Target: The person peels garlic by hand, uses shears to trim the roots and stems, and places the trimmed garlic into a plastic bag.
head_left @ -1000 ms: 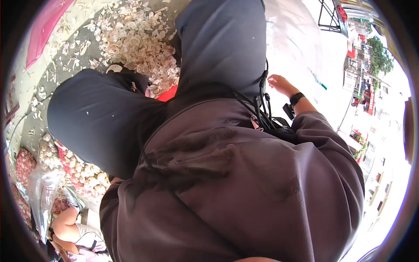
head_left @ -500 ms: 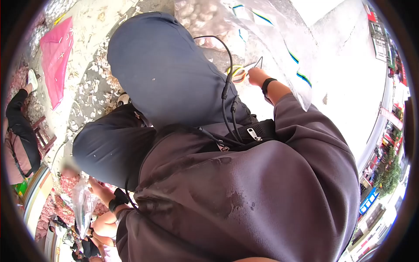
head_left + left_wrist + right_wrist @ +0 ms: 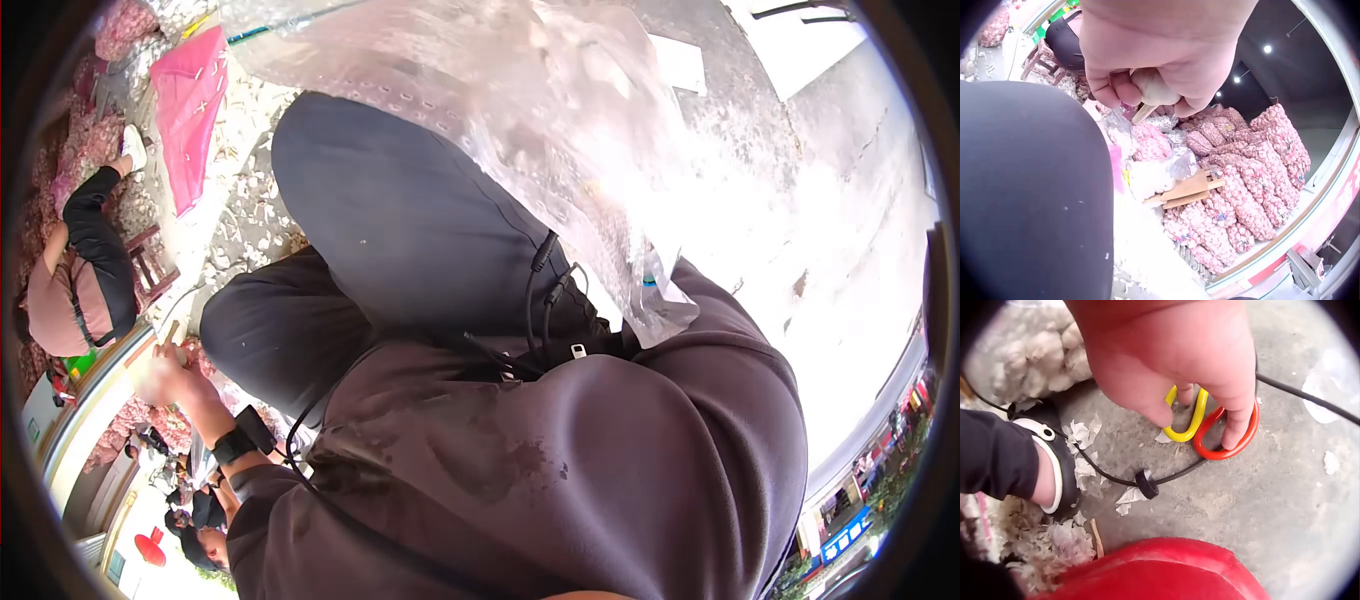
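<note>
My left hand (image 3: 1166, 44) pinches a garlic bulb (image 3: 1154, 89) in the left wrist view, its short cut stem (image 3: 1143, 114) pointing down. The head view has this hand (image 3: 170, 380) at the left, beyond my knee, with the bulb blurred. Low over the grey floor, my right hand (image 3: 1172, 369) grips scissors (image 3: 1216, 455) by one yellow and one red handle loop, fingers through them. Their blades are hidden under the hand. In the head view a clear plastic bag (image 3: 590, 150) covers the right hand.
Mesh sacks of garlic (image 3: 1247, 181) are stacked behind the left hand. A bag of bulbs (image 3: 1047, 353), a black cable (image 3: 1110, 478), papery skins (image 3: 1069, 540) and a red rounded surface (image 3: 1166, 569) lie around the scissors. Another person (image 3: 90, 280) sits near a pink sheet (image 3: 190, 120).
The head view has turned. My left hand has come into sight and moved farther out to the left. My right hand, bare at first, reached the scissors and is now behind the plastic bag.
</note>
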